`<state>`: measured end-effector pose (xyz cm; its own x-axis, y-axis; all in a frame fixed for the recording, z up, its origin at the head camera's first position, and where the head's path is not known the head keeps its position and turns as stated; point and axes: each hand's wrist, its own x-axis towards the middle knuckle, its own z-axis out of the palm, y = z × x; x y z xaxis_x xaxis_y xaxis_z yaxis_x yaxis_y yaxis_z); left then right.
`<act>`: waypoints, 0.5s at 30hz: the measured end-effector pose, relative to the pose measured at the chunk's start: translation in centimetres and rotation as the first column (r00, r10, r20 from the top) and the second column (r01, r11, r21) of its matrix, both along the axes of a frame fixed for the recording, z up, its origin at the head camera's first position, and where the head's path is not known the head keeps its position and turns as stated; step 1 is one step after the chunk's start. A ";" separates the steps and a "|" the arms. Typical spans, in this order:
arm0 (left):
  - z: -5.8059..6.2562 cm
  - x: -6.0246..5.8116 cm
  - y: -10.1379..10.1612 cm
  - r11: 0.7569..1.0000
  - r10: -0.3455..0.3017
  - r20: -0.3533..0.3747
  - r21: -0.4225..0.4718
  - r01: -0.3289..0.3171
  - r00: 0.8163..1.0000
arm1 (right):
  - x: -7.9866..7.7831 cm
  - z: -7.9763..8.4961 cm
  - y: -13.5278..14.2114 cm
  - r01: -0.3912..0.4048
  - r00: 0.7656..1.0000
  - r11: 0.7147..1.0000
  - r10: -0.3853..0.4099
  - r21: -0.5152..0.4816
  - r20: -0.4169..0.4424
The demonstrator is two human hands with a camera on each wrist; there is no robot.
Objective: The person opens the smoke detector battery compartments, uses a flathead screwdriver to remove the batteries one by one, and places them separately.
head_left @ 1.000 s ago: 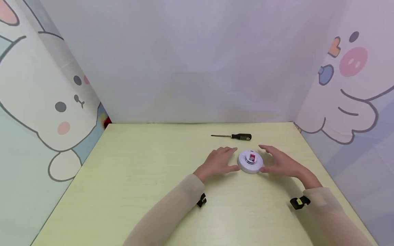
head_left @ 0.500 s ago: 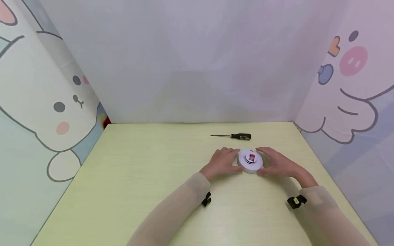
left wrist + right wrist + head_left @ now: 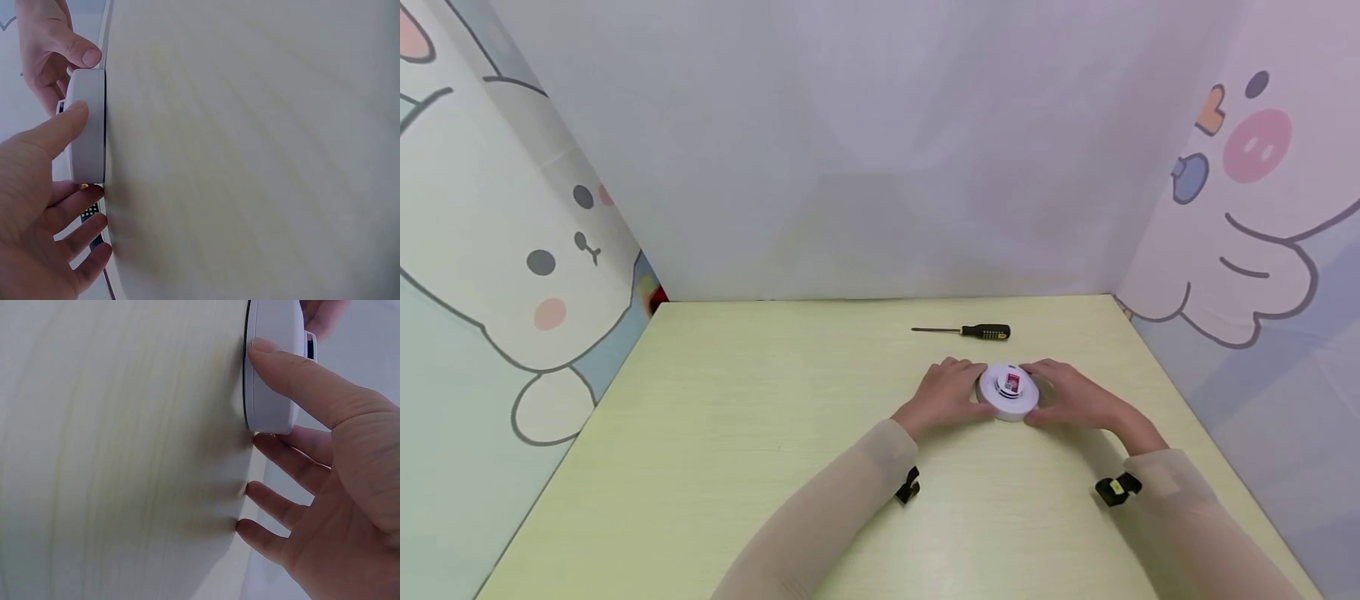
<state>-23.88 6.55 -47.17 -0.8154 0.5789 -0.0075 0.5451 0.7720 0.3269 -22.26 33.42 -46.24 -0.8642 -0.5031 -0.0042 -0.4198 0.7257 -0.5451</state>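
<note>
Yellow tabletop (image 3: 737, 400), white disc (image 3: 1007, 397), flat — red label (image 3: 1012, 382) up

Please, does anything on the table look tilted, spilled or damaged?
Nothing stands out. The detector sits flat on the table between the left hand and right hand, and the screwdriver lies beyond it. No spill or damage shows; the detector's underside is hidden.

Beige sleeves (image 3: 827, 510); black wrist cameras (image 3: 907, 488), yellow mark (image 3: 1117, 487) on right one.
</note>
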 end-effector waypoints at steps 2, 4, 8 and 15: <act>0.0 0.0 0.0 1.000 0.003 0.002 0.001 -0.003 1.000 | 0.0 0.0 0.0 0.002 1.000 1.000 -0.002 0.000 -0.001; 0.0 0.0 0.1 1.000 0.004 0.008 0.004 -0.004 1.000 | 0.0 0.0 -0.1 0.005 1.000 1.000 -0.005 -0.001 -0.002; 0.0 -0.1 0.0 1.000 0.001 0.023 0.009 -0.001 1.000 | -0.1 -0.1 -0.3 0.011 1.000 1.000 -0.011 0.004 -0.006; 0.1 -0.3 -0.7 0.999 -0.016 0.046 0.041 0.014 0.999 | -0.1 0.1 -1.0 0.039 0.999 0.999 -0.039 -0.006 -0.019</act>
